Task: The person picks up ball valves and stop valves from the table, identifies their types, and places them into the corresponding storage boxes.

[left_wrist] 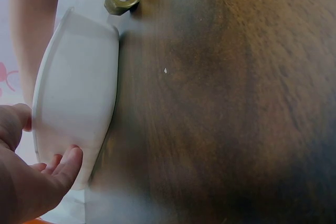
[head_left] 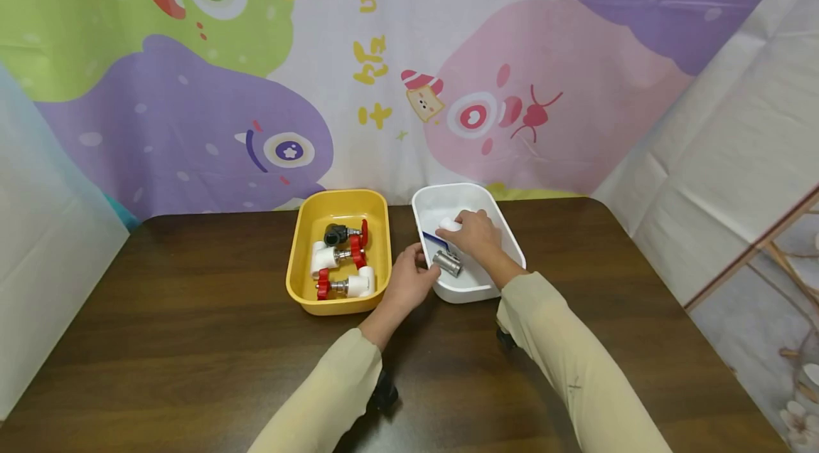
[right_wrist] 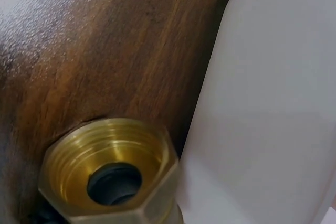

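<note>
A white plastic bin (head_left: 470, 289) stands at mid-table. My left hand (head_left: 409, 279) grips its near left corner, with one digit over the rim and other fingers against the outer wall in the left wrist view. Inside the bin, my right hand (head_left: 478, 232) pinches a small rounded white piece (head_left: 450, 224), mostly covered by the fingers, so its kind is unclear. Just below that hand lies a silver ball valve (head_left: 446, 263) with a blue lever (head_left: 436, 241). The right wrist view does not show the right hand.
Left of the white bin stands a yellow bin (head_left: 293, 282) holding a black valve (head_left: 335, 234) and two white valves (head_left: 361, 282), all with red handles. A brass hex fitting (right_wrist: 113, 171) sits on the wooden table (head_left: 192, 339) beside the white bin. A printed curtain (head_left: 397, 154) hangs behind.
</note>
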Action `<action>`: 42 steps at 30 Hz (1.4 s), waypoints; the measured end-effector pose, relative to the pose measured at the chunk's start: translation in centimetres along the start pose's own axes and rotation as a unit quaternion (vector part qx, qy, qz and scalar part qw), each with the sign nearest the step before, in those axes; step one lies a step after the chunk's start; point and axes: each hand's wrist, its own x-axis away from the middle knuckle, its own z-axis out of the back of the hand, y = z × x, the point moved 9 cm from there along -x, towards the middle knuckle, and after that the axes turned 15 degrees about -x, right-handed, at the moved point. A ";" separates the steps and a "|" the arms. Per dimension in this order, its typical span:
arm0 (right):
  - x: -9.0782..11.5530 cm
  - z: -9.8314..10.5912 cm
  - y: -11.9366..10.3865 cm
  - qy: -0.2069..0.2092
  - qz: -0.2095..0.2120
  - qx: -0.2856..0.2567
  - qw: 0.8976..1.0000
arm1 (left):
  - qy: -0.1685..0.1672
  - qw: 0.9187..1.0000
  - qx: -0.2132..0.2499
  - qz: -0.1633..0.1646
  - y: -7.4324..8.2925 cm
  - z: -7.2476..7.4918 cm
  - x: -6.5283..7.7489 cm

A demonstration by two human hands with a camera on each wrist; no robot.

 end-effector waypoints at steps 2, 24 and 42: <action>0.0 -0.1 0.0 -0.001 0.000 0.001 1.000 | 0.000 1.000 0.000 0.000 -0.1 0.0 0.0; -0.4 -0.5 -0.3 0.000 -0.008 0.008 1.000 | -0.014 1.000 0.010 0.011 -0.6 -0.4 -0.1; -0.7 -0.8 -0.4 -0.001 -0.017 0.005 1.000 | -0.004 1.000 0.002 0.007 -0.4 -0.1 0.0</action>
